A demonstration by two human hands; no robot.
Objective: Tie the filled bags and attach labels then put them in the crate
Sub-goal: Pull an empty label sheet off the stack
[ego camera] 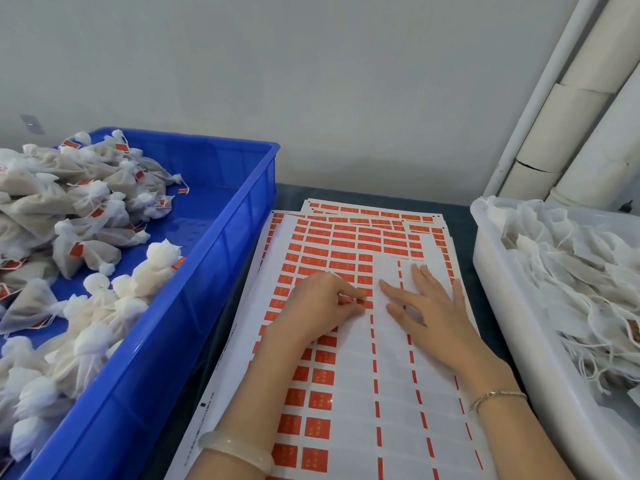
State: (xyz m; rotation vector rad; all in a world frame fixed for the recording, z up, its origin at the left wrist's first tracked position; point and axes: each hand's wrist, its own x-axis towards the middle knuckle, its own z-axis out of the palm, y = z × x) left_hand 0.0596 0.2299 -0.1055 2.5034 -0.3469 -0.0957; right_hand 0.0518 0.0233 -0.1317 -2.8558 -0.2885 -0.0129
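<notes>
On the label sheet (391, 393), the left hand (317, 303) is pinching one red label (363, 301) with thumb and forefinger. The right hand (431, 308) is pressing flat, fingers spread. Left of the sheet, one blue crate (221, 244) is holding tied bags (86, 252), too many to count. One white tub (486, 244) is sitting to the right.

left hand (320, 301) seemingly pinching red label (360, 301) | right hand (427, 303) flat on label sheet (391, 375)
</notes>
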